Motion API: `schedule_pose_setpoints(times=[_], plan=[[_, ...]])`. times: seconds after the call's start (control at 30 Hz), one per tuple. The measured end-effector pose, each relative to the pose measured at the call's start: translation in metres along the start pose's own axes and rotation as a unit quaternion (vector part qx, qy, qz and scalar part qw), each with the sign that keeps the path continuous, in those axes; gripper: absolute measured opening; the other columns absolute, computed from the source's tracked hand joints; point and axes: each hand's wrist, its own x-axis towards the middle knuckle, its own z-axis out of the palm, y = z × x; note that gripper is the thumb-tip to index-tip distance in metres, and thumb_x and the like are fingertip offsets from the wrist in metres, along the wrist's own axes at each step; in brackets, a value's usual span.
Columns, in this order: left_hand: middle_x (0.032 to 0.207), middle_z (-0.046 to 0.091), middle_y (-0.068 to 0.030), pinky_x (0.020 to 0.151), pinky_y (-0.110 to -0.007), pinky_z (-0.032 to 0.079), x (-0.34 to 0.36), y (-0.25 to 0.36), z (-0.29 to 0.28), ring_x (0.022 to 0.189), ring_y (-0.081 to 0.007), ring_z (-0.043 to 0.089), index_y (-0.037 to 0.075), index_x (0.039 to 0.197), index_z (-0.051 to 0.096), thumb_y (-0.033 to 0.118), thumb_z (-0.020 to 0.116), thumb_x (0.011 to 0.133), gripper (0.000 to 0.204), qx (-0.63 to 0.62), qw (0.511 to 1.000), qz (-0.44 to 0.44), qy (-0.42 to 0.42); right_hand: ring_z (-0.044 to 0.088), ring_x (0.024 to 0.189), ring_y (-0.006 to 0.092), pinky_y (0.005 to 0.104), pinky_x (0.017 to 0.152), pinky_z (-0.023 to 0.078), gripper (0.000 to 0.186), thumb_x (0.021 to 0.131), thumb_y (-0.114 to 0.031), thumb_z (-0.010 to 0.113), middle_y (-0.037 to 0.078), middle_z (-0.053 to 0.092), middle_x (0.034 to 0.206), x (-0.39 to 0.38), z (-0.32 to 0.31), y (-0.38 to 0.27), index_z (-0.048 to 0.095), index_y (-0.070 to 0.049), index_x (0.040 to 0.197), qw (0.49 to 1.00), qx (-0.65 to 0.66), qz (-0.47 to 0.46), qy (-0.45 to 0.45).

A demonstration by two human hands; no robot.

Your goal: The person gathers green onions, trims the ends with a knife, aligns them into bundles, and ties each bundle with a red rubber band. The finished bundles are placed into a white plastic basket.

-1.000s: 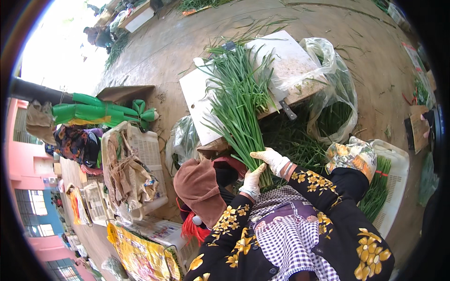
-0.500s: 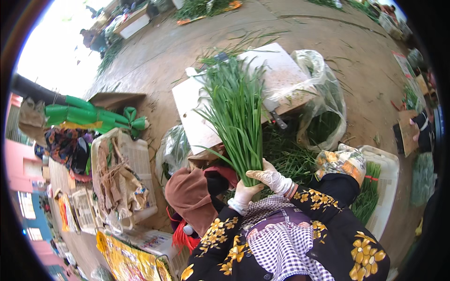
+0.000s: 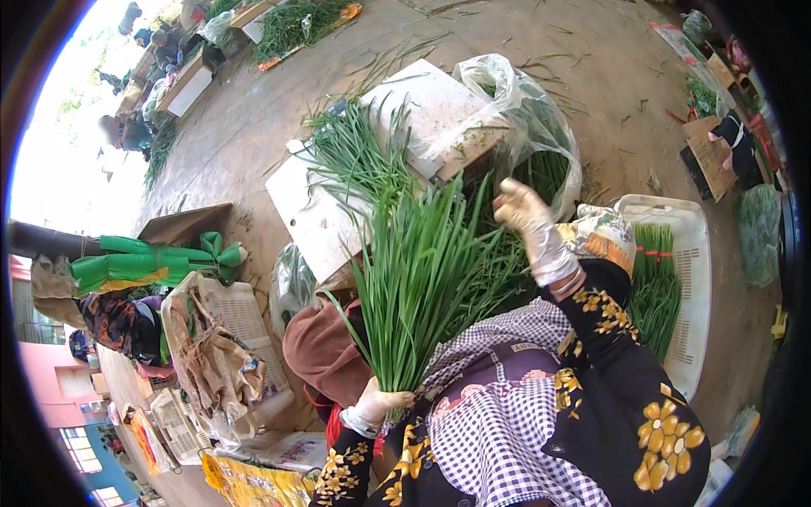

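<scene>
My left hand (image 3: 378,404), in a thin whitish glove, is closed around the lower ends of a thick bunch of green chives (image 3: 414,296). The long leaves fan up and away over the white boards. My gloved right hand (image 3: 528,215) is raised on the right, apart from the bunch. Its fingers are loosely bent and I see nothing in them. It is close to a clear plastic bag (image 3: 562,156) with greens inside. More loose chives (image 3: 346,139) lie on the white board (image 3: 308,211) beyond the bunch.
A second white board (image 3: 422,93) stands at the far side. On the right, a white crate (image 3: 694,279) holds chive bundles with red bands. Sacking (image 3: 211,338) lies over a crate at the left. Brown cloth (image 3: 325,346) is beside my left forearm. People (image 3: 165,46) are at the far left.
My right hand has let go of the bunch and moved up and right. My left hand has brought the chives down and left. The whole view has shifted.
</scene>
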Motion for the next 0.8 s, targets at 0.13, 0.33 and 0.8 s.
schedule_pose_setpoints(times=[0.13,0.33,0.8], plan=[[0.088,0.068,-0.0066,0.068,-0.027,0.052,-0.024,-0.014,-0.009,0.072,-0.0139,0.063,-0.002,0.104,0.062,0.005,0.077,0.073,0.035,0.055,0.997,0.006,0.048,0.056,0.084,0.0068,0.0196,0.080,0.048,0.026,0.089,-0.006,0.066,0.002,0.064,0.098,-0.007,-0.010,-0.029,0.064,-0.003,0.115,0.998,0.010,-0.050,-0.035],[0.090,0.068,-0.0034,0.069,-0.026,0.050,-0.041,-0.016,-0.005,0.076,-0.0109,0.061,-0.002,0.104,0.064,0.007,0.076,0.072,0.035,0.131,0.988,-0.023,0.081,0.062,0.089,0.0116,0.0236,0.080,0.050,0.015,0.085,-0.003,0.068,0.006,0.069,0.102,-0.024,0.018,-0.047,0.070,-0.003,0.101,0.964,-0.129,-0.084,-0.218],[0.099,0.067,-0.0006,0.079,-0.025,0.049,-0.047,-0.022,0.004,0.085,-0.0089,0.060,-0.002,0.108,0.064,0.008,0.076,0.075,0.036,0.162,0.986,-0.026,0.036,0.061,0.083,0.0243,0.0347,0.071,0.051,0.004,0.082,-0.015,0.069,0.001,0.061,0.083,-0.037,0.032,0.006,0.068,-0.013,0.086,0.802,-0.309,-0.322,-0.397]])
